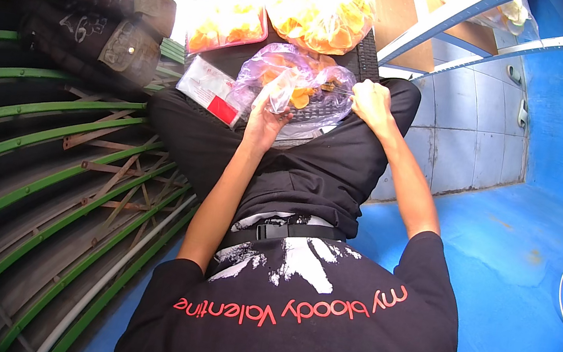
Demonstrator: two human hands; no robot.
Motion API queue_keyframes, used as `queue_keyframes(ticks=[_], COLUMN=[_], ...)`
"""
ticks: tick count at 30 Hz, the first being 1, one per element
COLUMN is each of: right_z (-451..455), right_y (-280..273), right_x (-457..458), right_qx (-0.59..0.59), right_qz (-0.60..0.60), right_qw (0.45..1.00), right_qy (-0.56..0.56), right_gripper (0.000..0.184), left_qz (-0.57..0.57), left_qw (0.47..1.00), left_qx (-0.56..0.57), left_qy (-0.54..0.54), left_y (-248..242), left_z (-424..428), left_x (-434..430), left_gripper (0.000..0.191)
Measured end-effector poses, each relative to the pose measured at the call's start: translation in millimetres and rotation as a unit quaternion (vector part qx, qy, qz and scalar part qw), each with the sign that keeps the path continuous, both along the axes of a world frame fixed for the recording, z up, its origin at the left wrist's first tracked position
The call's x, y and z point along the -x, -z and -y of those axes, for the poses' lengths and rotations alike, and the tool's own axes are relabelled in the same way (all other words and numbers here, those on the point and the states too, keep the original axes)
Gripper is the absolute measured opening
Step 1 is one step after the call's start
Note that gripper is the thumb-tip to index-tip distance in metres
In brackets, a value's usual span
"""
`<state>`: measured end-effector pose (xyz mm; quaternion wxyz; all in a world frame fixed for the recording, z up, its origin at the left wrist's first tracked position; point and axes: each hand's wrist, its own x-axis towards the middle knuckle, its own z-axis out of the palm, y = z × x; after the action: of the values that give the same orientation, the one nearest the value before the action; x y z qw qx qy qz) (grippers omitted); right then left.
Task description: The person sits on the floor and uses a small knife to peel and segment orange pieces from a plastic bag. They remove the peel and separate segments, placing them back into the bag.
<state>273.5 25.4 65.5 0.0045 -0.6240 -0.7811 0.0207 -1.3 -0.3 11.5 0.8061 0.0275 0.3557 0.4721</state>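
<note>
My left hand [267, 122] holds a small clear plastic bag [281, 89], its fingers partly hidden by the film. My right hand [371, 102] is closed on the handle of a thin metal utensil [338, 90], whose tip reaches over orange chips. Those chips [300, 96] lie in an open purple-tinted plastic bag [255, 72] between my two hands. Beyond it stands a large clear bag full of orange chips [330, 21], with a pink-rimmed tray of similar pieces [229, 25] to its left. A flat white and red packet [209, 91] lies left of the purple bag.
A dark woven table [368, 53] bears these things, close against my crossed legs. Green metal slats of a folding gate [54, 106] run along the left, with a dark backpack [97, 26] above them. A metal-framed shelf [443, 26] stands at the upper right, near slippers [522, 114].
</note>
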Motion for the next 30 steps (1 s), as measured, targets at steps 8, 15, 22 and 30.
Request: queue_keyframes(ticks=[8,15,22,30], right_z=[24,43,53,60], right_y=[-14,-34,-30,-40], right_x=[-13,-28,-30,-2], right_qx=[0.060,0.124,0.154,0.168], right_qz=[-0.084,-0.187,-0.309,-0.423], right_qw=[0.989,0.961,0.919,0.875], right_qy=[0.108,0.163,0.189,0.163], right_gripper=[0.021,0.025,0.025,0.019], left_qz=[0.012,0.009,0.012,0.003], left_qw=[1.000,1.000,1.000,1.000], left_qx=[-0.011,-0.007,-0.014,-0.002], left_qy=[0.005,0.000,-0.001,0.000], left_y=[3,-1,-3,1], left_z=[-1,-1,-1,0], left_x=[1,-1,-1,1], left_gripper=[0.037,0.037,0.037,0.037])
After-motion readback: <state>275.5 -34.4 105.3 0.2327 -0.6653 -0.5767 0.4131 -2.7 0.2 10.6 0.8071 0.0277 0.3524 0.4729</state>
